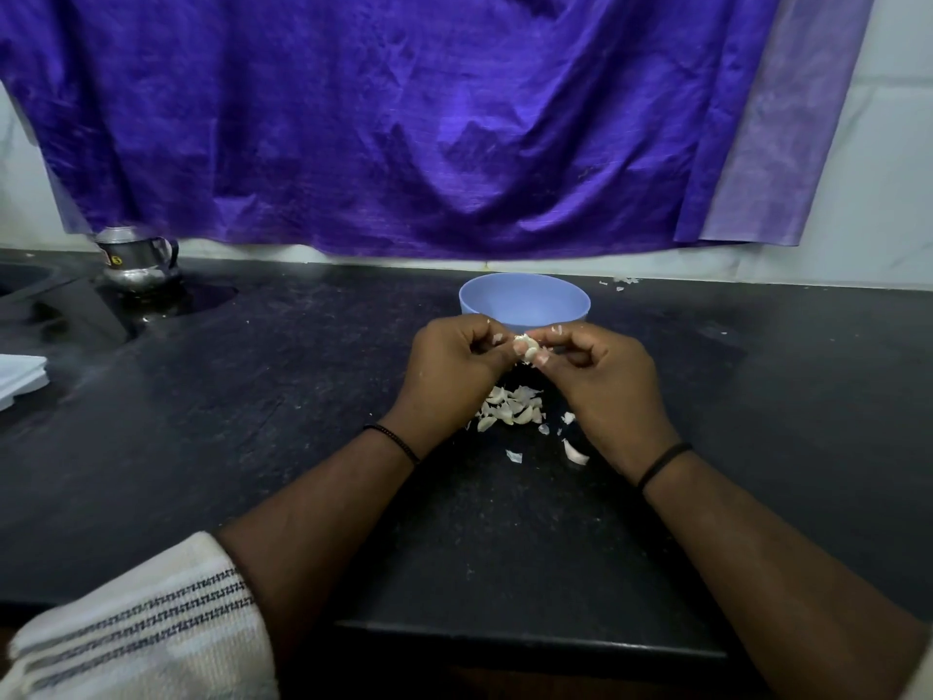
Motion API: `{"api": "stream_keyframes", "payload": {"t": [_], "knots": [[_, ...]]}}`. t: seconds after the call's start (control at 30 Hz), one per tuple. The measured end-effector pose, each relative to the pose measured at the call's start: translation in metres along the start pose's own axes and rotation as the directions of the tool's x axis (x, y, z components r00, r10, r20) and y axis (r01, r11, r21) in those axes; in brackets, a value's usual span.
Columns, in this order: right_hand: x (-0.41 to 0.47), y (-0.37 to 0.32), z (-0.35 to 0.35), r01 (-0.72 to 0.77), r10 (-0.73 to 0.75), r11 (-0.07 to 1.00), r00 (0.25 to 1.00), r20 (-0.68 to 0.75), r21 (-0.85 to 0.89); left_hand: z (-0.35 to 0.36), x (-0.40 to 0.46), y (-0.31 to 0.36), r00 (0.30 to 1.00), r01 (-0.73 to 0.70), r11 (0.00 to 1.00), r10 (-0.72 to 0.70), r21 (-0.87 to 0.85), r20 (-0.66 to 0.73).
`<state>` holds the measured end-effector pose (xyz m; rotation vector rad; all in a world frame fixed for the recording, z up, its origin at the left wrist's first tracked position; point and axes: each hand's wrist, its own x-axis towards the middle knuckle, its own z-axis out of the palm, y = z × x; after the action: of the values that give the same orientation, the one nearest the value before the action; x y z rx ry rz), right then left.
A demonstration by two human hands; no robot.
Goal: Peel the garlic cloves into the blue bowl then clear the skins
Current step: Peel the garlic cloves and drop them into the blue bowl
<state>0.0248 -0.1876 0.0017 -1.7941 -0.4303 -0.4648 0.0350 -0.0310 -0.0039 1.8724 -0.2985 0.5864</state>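
- Nearest, at lower left: white sleeve with dark woven stripes, above the black table.
- On each wrist: a thin black band.
- Between the forearms, on the table: a small heap of skins, with a few loose bits just to its right and nearer.
- Above the heap, raised off the table: left hand and right hand, fingertips meeting.
- Both grips grasping one clove, pinched between thumbs and curled fingers, just in front of the bowl's near rim.
- Just behind the hands: blue bowl, upright on the table; contents hidden from here.
- Far right of the bowl, by the wall: a few more scraps of skin.
- Far left: steel pot; at the left edge, a white folded thing.
- Behind all: purple cloth hung across the wall.
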Motion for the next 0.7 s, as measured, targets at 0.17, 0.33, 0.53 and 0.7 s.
{"api": "stream_keyframes", "payload": {"t": [0.17, 0.33, 0.53, 0.7], "knots": [[-0.001, -0.003, 0.000, 0.002, -0.002, 1.000, 1.000, -0.026, 0.009, 0.000, -0.001, 0.004, 0.999, 0.034, 0.996, -0.033, -0.086, 0.010], [0.001, -0.002, 0.002, -0.080, 0.085, 0.992, 0.995, -0.054, 0.102, 0.002, -0.002, 0.004, 0.999, -0.034, 0.999, 0.034, -0.022, -0.016], [0.003, 0.004, 0.008, -0.116, 0.132, 0.988, 0.976, -0.173, 0.102, 0.007, -0.006, 0.003, 0.994, -0.082, 0.994, 0.087, 0.073, -0.063], [0.005, 0.005, 0.010, -0.169, 0.196, 0.973, 0.964, -0.178, 0.158, 0.008, -0.004, 0.001, 0.997, -0.023, 0.999, 0.025, 0.031, -0.074]]}}
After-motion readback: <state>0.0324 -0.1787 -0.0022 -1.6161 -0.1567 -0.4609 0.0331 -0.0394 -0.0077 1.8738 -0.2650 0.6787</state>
